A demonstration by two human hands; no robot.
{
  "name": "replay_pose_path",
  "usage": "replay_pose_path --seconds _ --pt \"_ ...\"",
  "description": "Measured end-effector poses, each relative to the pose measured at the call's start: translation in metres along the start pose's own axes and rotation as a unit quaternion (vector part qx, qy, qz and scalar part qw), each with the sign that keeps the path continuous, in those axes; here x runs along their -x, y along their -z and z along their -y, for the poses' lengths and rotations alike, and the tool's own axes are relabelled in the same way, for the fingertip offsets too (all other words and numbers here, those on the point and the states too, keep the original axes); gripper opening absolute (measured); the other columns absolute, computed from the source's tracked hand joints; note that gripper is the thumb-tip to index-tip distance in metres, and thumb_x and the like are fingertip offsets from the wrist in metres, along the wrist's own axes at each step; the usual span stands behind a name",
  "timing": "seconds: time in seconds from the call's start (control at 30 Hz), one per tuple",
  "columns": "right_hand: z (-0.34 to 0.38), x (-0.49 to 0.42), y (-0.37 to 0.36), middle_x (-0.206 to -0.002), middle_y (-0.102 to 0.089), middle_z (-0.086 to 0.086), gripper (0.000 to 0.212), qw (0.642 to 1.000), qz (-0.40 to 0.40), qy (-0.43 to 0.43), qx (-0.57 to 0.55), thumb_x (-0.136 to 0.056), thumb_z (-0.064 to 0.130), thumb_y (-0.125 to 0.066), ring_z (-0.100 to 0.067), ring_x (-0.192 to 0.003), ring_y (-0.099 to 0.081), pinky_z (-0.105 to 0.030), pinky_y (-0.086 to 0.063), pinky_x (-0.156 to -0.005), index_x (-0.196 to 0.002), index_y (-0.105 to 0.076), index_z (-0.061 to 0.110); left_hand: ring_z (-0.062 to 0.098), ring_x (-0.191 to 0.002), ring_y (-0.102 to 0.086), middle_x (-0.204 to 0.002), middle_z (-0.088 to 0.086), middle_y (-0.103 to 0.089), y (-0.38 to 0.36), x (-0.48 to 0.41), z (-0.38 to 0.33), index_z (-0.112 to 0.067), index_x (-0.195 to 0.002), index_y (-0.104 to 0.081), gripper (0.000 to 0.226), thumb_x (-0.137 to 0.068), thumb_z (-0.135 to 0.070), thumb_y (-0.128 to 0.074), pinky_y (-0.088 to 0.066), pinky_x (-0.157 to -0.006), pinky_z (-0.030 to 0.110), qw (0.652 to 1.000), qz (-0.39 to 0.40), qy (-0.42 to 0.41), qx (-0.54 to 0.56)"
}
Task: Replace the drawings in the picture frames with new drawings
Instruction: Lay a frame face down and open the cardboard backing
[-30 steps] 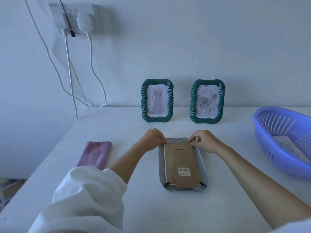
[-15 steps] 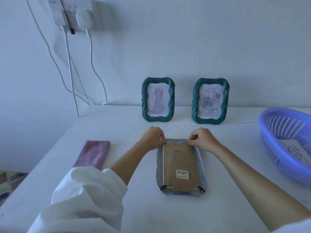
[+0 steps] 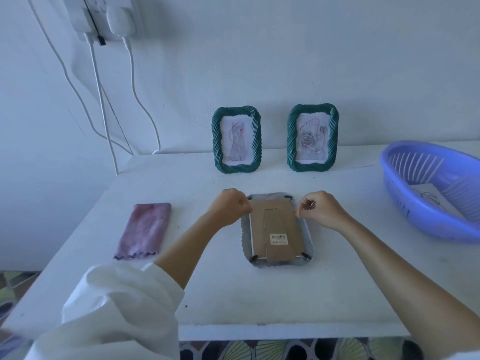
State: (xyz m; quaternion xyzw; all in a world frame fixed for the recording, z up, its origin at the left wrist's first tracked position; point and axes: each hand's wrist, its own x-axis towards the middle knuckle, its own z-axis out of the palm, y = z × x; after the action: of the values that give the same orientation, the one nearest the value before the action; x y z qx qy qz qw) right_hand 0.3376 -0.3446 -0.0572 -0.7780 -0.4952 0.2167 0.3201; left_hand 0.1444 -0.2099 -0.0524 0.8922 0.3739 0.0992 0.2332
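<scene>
A: Centre of table [image 3: 233, 289]?
B: Grey frame [image 3: 308, 236] face down, cardboard backing [image 3: 275, 216] up, barcode sticker [image 3: 279, 239] on it. Left hand [image 3: 230, 207] curled at its 10 o'clock corner, right hand [image 3: 320, 210] curled at its 2 o'clock edge. Can't tell if either grips anything.
A: Rest?
B: 12 o'clock, two green frames upright: cat frame [image 3: 216, 141], rose frame [image 3: 333, 136]. Pink cloth [image 3: 144, 229] flat at 9. Blue basket [image 3: 426, 219] at 3, drawing sheet [image 3: 431, 198] inside.
</scene>
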Motion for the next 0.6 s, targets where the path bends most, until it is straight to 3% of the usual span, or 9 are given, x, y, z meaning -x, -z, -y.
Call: replay_pose_path --seconds 0.1,0.2,0.33,0.43,0.6 --pt "0.002 0.028 -0.001 -0.075 -0.063 0.000 0.014 0.999 0.038 0.005 0.007 -0.077 0.007 -0.069 -0.009 -0.064 -0.052 -0.019 -0.040 -0.058 -0.065 -0.066 0.013 0.015 -0.077 -0.050 -0.080 0.004 -0.061 -0.005 0.023 -0.001 0.000 -0.088 -0.071 0.023 -0.084 -0.021 -0.065 -0.039 -0.065 0.024 0.999 0.049 -0.024 0.003" --pt "0.000 0.048 -0.002 -0.088 -0.062 -0.006 0.008 0.998 0.047 0.022 0.024 -0.076 0.012 -0.071 -0.019 -0.079 -0.056 -0.023 -0.041 -0.067 -0.069 -0.070 0.009 0.015 -0.073 -0.050 -0.077 0.004 -0.061 -0.011 0.045 0.001 -0.001 -0.083 -0.071 0.025 -0.082 -0.026 -0.069 -0.041 -0.068 0.028 0.999 0.045 -0.021 0.006" --pt "-0.002 0.071 -0.005 -0.107 -0.058 -0.005 0.018 0.996 0.066 0.046 0.049 -0.074 0.021 -0.077 -0.018 -0.101 -0.055 -0.015 -0.035 -0.072 -0.085 -0.073 0.007 0.000 -0.061 -0.051 -0.079 -0.001 -0.067 -0.016 0.074 -0.004 -0.008 -0.086 -0.075 0.016 -0.078 -0.022 -0.074 -0.040 -0.062 0.015 0.997 0.046 -0.042 0.055" --pt "-0.005 0.084 -0.007 -0.128 -0.051 -0.003 0.035 0.992 0.071 0.058 0.081 -0.074 0.025 -0.077 -0.017 -0.120 -0.049 -0.016 -0.031 -0.086 -0.103 -0.069 0.008 0.002 -0.065 -0.052 -0.085 -0.002 -0.065 -0.021 0.089 -0.011 -0.012 -0.093 -0.074 0.024 -0.074 -0.027 -0.078 -0.042 -0.064 0.012 0.997 0.041 -0.038 0.053" --pt "-0.008 0.094 -0.011 -0.141 -0.045 -0.005 0.032 0.991 0.051 0.072 0.100 -0.076 0.026 -0.075 -0.017 -0.128 -0.044 -0.024 -0.033 -0.094 -0.103 -0.069 0.011 0.013 -0.081 -0.054 -0.100 0.009 -0.070 -0.024 0.102 -0.014 -0.010 -0.100 -0.074 0.026 -0.077 -0.022 -0.076 -0.043 -0.076 0.024 0.997 0.023 -0.037 0.057"
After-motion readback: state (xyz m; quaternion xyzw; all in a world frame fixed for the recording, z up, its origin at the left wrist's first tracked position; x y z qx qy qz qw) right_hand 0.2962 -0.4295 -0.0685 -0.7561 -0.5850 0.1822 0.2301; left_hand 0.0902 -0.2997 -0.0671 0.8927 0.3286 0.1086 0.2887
